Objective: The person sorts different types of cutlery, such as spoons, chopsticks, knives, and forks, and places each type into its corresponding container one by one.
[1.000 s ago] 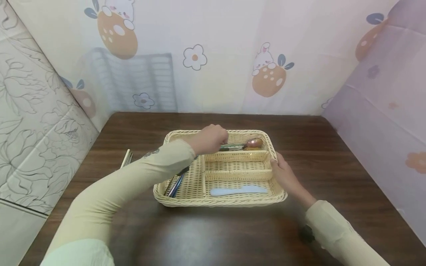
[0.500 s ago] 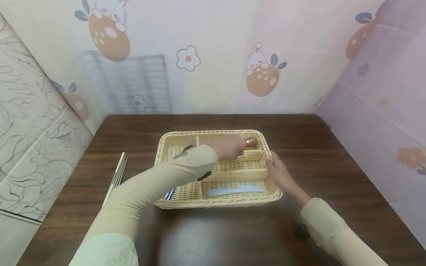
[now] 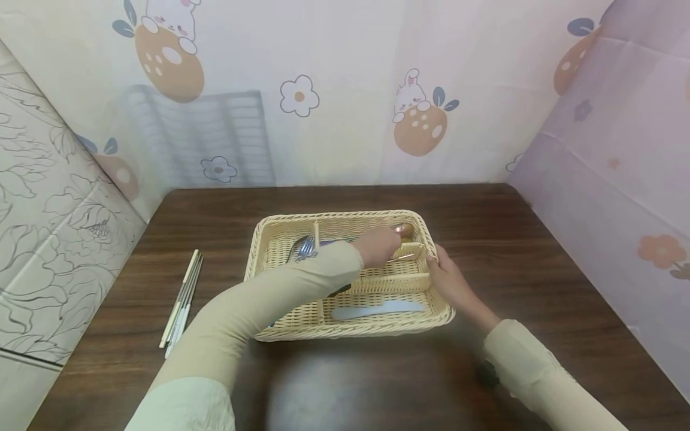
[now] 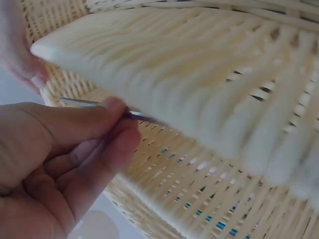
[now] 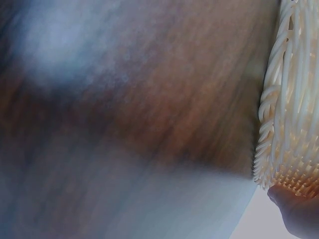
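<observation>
On the near side of the basket (image 3: 356,333), the dark wooden table (image 3: 409,383) is seen, and pale sleeves are stretched over it toward the basket from both sides. On the table to the left of the basket, well apart from its wall, some thin chopsticks (image 3: 185,299) are laid side by side. In the nearest row of the basket, a light-blue flat knife (image 3: 377,309) is laid lengthwise.

The right wall of the basket is held by the right hand (image 3: 455,284); its fingers are gripped over the rim, with the thumb placed on the inner side. Above the inside of the basket, toward its right end, the left hand (image 3: 375,246) is placed. By its thumb and fingers a thin metal utensil (image 4: 79,101) is pinched, and one part of this utensil is covered by a wicker divider (image 4: 149,79) of the basket. Which kind of utensil it is cannot be told.

In the left compartment of the basket, a shiny fork (image 3: 306,247) is partly hidden by the left sleeve. In the farthest row, near the right end of the basket, a copper-coloured spoon (image 3: 403,229) is seen. Behind the basket, beyond the table, a cloth (image 3: 345,137) is hung, printed with rabbits, orange fruits and flowers.
</observation>
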Tool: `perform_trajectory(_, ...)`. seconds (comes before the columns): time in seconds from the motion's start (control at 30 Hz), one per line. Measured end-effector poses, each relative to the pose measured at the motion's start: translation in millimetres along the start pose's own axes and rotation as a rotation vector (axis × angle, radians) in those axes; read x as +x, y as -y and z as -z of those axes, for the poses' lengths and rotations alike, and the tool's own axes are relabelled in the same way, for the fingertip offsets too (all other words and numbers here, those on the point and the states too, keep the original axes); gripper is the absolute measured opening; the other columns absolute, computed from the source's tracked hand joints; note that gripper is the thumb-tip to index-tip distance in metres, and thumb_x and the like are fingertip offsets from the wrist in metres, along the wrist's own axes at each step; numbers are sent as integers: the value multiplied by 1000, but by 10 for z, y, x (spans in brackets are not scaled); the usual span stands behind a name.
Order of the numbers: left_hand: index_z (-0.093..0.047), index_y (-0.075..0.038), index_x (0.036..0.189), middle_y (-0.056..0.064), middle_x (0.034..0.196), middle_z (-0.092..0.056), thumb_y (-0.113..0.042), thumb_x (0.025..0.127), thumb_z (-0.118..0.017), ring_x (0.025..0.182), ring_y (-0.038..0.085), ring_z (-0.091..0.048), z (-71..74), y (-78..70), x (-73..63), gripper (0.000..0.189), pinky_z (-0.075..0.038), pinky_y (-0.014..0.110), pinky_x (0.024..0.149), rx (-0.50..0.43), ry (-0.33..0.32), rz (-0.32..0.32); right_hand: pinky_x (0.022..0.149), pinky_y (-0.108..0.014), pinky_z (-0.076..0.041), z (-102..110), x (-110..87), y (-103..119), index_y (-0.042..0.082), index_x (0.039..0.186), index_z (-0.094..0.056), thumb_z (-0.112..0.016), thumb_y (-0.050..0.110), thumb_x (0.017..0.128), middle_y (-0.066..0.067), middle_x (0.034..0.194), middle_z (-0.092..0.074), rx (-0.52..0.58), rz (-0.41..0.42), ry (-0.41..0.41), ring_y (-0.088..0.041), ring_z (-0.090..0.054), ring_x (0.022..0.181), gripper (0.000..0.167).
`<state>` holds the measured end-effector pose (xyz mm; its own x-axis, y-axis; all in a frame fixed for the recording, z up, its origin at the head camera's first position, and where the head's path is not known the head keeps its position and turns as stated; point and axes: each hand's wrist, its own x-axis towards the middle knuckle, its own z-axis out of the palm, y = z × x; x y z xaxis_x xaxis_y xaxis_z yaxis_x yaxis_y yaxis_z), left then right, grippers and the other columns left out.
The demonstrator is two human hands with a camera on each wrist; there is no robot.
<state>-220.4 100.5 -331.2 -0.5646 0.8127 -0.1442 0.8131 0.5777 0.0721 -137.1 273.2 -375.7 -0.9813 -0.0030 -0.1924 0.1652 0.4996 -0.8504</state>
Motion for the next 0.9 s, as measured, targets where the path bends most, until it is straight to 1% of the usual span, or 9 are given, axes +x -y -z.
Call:
perform_trajectory(0.13, -68, -7, 99, 3, 94, -68, -8, 92, -59, 82, 14, -63, -38, -26, 21, 11, -50, 23, 74, 52, 19, -7, 100, -49, -36, -4, 2, 9, 6, 152, -2, -21, 28, 105, -29, 148, -23, -3, -17, 5, -42, -35, 131, 55)
perform_trajectory(0.27, -66, -7, 101, 4, 95, -67, -10, 94, -56, 81, 14, -63, -102, -48, 42, 13, -50, 22, 73, 34, 46, -1, 101, -50, -34, -9, 5, 15, 7, 152, -2, -21, 28, 105, -29, 148, -23, -5, -22, 1, -41, -35, 131, 55)
perform_trajectory(0.5, -64, -8, 102, 3, 96, -67, -7, 95, -52, 84, 14, -63, -197, -74, 67, 14, -50, 24, 76, 113, 98, -19, 103, -51, -32, -18, 19, 7, 7, 152, -2, -21, 28, 105, -28, 149, -22, -14, -32, -6, -41, -32, 133, 55)
perform_trajectory(0.53, -64, -8, 102, 3, 95, -67, -7, 95, -53, 84, 14, -63, -197, -74, 66, 13, -50, 24, 76, 112, 99, -23, 102, -51, -32, -17, 21, 2, 7, 152, -2, -21, 28, 105, -28, 149, -22, -17, -35, -7, -41, -32, 133, 55)
perform_trajectory(0.63, -64, -8, 99, 2, 92, -65, -4, 92, -56, 80, 14, -61, -191, -50, 42, 12, -50, 25, 72, 32, 85, -7, 100, -50, -35, -22, 24, 3, 8, 152, -1, -21, 28, 105, -28, 149, -23, -15, -42, -8, -42, -34, 132, 55)
perform_trajectory(0.7, -65, -7, 98, 3, 92, -64, -1, 88, -59, 80, 15, -59, -143, -17, -39, 13, -48, 25, 71, -28, 65, -12, 99, -50, -37, -30, 28, 5, 8, 152, -1, -21, 28, 105, -28, 149, -23, -9, -43, -10, -42, -35, 131, 55)
perform_trajectory(0.77, -64, -5, 99, 4, 92, -64, 1, 88, -59, 79, 15, -57, -74, 33, -173, 14, -48, 25, 71, -111, 32, -6, 99, -50, -37, -34, 33, 3, 8, 152, -2, -22, 27, 105, -29, 148, -23, -9, -44, -15, -42, -36, 130, 55)
perform_trajectory(0.87, -60, -2, 100, 8, 95, -62, 5, 88, -56, 81, 15, -54, 73, 166, -520, 14, -45, 24, 74, -305, -19, 19, 101, -52, -35, -32, 43, -11, 8, 152, -2, -22, 27, 104, -29, 148, -23, -9, -41, -24, -43, -35, 131, 55)
perform_trajectory(0.9, -58, -2, 96, 8, 91, -60, 6, 88, -54, 78, 15, -52, 105, 237, -653, 12, -44, 25, 72, -357, -60, 20, 102, -52, -32, -30, 45, -13, 8, 152, -2, -23, 27, 104, -29, 149, -23, -12, -40, -26, -43, -33, 132, 55)
